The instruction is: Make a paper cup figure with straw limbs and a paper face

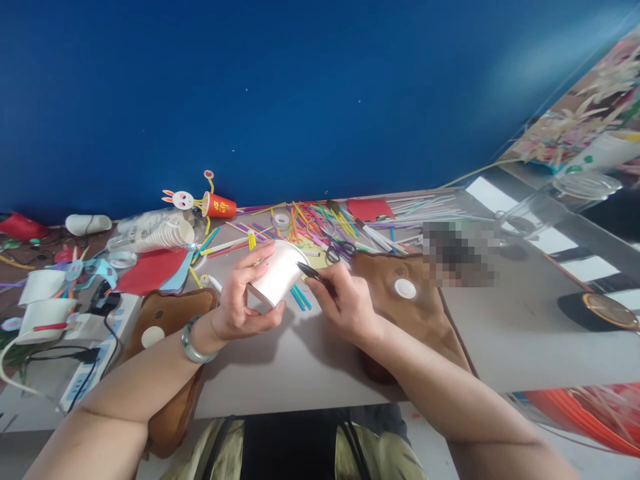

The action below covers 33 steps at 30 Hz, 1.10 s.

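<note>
A plain white paper cup point(281, 270) is tilted in front of me above the table. My left hand point(250, 291) is closed around its left side and lower end, with a jade-coloured bangle on the wrist. My right hand point(347, 300) grips a slim black pointed tool point(309, 270); its exact kind is unclear. The tool's tip is at the right side of the cup, and I cannot tell whether it touches. Behind the hands lie black-handled scissors point(341, 251), and blue strips point(301, 297) show just under the cup.
Coloured pipe cleaners and sticks spread along the blue wall point(300, 100). A red cup figure with a rabbit face point(183, 200) stands at back left, near stacked paper cups point(155, 233). Brown pouches point(405, 307) flank my arms. A power strip point(95, 363) lies left, a glass jar point(560, 203) right.
</note>
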Available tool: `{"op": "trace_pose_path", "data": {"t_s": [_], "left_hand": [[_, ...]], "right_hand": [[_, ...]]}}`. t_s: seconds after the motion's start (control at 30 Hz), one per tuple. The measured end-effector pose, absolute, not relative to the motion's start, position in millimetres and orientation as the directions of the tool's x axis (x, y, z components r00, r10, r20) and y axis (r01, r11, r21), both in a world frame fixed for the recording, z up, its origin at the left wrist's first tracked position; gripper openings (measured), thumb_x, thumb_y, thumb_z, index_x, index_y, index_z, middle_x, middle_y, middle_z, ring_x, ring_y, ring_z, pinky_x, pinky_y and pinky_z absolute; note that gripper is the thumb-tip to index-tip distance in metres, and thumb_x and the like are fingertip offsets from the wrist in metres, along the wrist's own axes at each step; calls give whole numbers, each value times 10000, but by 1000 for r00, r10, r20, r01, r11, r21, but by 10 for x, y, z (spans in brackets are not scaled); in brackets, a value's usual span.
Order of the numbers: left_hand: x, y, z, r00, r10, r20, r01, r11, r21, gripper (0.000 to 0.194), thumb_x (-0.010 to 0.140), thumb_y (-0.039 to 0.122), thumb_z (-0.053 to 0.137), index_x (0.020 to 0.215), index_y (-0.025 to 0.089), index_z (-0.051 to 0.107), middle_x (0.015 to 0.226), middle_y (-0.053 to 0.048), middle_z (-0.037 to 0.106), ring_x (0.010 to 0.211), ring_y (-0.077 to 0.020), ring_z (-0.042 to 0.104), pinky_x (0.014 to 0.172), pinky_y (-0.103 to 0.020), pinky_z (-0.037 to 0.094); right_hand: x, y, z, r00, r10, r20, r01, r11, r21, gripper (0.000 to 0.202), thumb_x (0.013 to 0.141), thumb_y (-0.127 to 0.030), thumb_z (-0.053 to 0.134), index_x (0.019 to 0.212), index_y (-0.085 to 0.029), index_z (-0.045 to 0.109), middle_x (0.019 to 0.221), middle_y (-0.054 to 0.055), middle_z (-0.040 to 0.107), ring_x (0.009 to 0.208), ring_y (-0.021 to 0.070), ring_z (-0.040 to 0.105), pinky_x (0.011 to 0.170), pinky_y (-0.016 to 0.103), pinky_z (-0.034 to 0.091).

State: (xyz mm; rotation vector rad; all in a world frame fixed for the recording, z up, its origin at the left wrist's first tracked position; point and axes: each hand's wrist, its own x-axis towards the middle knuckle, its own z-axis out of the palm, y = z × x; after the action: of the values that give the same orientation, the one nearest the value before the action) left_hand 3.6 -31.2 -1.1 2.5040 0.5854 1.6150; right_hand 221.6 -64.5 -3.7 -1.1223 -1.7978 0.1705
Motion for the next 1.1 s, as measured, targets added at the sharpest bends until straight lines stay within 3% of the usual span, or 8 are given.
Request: {"op": "trace_pose_path", "data": {"t_s": [0.43, 0.8, 1.1], "left_hand": [[47, -324, 64, 365, 371, 854, 212, -926, 312, 699, 801, 265, 762, 1407, 230, 416, 1360, -190, 583, 1294, -349, 585, 1021, -592, 529], [19, -308, 31, 374, 384, 844, 180, -923, 340, 740, 774, 220, 784, 1417, 213, 419, 1373, -209, 568, 1313, -369, 570, 1046, -611, 506], [25, -290, 52, 382, 376, 844, 180, -926, 330, 722, 793, 275, 783, 1415, 261, 417, 1368, -173, 580, 1310, -353, 576, 1044, -614, 512]], "right_hand": [[2221, -636, -40, -132, 744, 655, 625, 576, -527, 204, 993, -370, 530, 849, -226, 528, 532, -54, 509, 416, 98, 419, 470, 222, 340], [2219, -643, -30, -105, 756, 646, 604, 565, -563, 175, 963, -359, 571, 857, -228, 523, 552, -54, 540, 430, 96, 427, 473, 223, 337], [2205, -655, -8, -104, 792, 602, 553, 549, -627, 168, 951, -344, 571, 854, -233, 490, 559, -63, 521, 434, 92, 392, 469, 219, 327]]}}
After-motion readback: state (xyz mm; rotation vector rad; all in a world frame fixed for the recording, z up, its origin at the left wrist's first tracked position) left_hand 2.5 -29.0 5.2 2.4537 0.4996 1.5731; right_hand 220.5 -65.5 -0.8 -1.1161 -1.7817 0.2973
